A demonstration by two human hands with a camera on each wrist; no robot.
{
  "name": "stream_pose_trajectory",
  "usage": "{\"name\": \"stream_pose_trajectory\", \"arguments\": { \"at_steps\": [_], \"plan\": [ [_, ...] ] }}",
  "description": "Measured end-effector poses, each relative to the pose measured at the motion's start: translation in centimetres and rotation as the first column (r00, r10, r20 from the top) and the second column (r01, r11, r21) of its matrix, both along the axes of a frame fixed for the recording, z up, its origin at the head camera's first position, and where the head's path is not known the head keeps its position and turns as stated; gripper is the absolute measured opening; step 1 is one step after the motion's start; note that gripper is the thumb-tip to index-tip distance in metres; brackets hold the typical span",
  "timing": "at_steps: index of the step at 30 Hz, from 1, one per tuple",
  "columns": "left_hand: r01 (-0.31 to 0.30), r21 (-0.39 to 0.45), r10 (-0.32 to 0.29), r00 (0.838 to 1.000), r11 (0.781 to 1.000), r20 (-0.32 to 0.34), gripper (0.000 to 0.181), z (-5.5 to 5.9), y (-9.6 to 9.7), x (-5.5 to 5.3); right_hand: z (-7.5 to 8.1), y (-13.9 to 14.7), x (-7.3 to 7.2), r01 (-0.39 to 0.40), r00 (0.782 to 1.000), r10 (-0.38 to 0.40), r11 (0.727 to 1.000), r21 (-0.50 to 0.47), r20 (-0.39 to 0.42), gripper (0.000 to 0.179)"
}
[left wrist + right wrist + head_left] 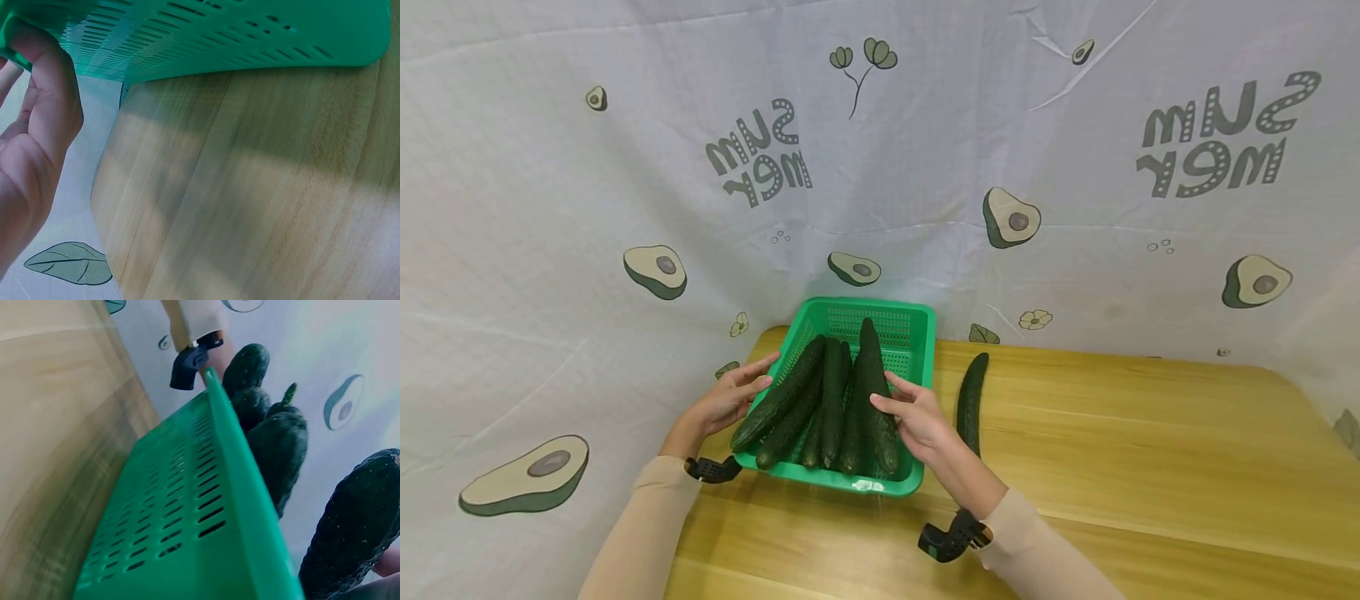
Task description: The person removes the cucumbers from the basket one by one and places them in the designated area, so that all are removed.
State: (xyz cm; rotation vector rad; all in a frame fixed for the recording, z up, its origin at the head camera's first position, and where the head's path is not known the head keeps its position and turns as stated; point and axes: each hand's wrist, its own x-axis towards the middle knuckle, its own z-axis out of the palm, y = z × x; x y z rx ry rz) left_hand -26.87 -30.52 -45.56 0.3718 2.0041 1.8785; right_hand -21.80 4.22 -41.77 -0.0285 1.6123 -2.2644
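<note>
I see the left hand (724, 403) gripping the green basket (895, 486) by its rim; the right hand (922, 423) clasps 1 cucumber (872, 358) between thumb and fingers.

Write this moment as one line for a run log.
left hand: grips green basket | right hand: holds one cucumber | other cucumbers: in basket | loose cucumber: on table

At least seven cucumbers (831, 400), one basket (928, 342)

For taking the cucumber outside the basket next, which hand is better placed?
Probably the right hand: nearer the lone cucumber, though holding another cucumber; the left hand grips the basket's left rim.
</note>
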Motion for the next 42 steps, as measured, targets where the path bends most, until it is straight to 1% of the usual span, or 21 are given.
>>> {"name": "stream_pose_trajectory", "arguments": {
  "at_steps": [5,8,12,17,23,26,32,37,42],
  "plan": [
    [-0.002,0.001,0.002,1.000,1.000,0.001,0.059,0.0,0.0,0.0,0.6,0.7,0.5,-0.020,0.998,0.020,1.000,0.002,-0.058,0.062],
    [-0.003,0.002,0.003,1.000,1.000,0.002,0.059,0.0,0.0,0.0,1.0,1.2,0.8,-0.016,0.996,0.017,1.000,0.007,-0.086,0.061],
    [-0.005,0.002,0.005,1.000,1.000,0.002,0.059,-0.1,0.0,0.1,1.3,2.0,1.1,0.023,0.993,-0.020,0.999,0.029,-0.120,0.063],
    [-0.007,-0.003,0.007,1.000,1.000,0.001,0.059,-0.1,0.0,0.0,1.5,3.4,1.5,0.083,0.982,-0.075,0.996,0.043,-0.174,0.063],
    [-0.009,-0.004,0.009,1.000,1.000,-0.005,0.059,0.1,0.1,0.1,1.8,5.4,1.8,0.116,0.968,-0.093,0.990,0.086,-0.235,0.064],
    [-0.006,-0.003,0.006,1.000,1.000,-0.001,0.060,0.1,0.1,0.2,1.9,6.4,1.9,0.135,0.965,-0.106,0.985,0.110,-0.239,0.064],
    [-0.006,-0.004,0.006,1.000,1.000,0.004,0.059,0.1,-0.1,0.2,2.1,8.4,2.1,0.183,0.968,-0.151,0.971,0.154,-0.202,0.066],
    [-0.006,0.001,0.006,1.000,1.000,0.005,0.059,0.2,-0.2,0.3,2.0,9.9,2.4,0.196,0.966,-0.159,0.964,0.180,-0.202,0.068],
    [-0.001,0.002,0.001,1.000,1.000,0.006,0.059,0.2,0.0,0.2,1.6,11.0,2.6,0.211,0.963,-0.172,0.961,0.180,-0.207,0.068]
  ]
}}
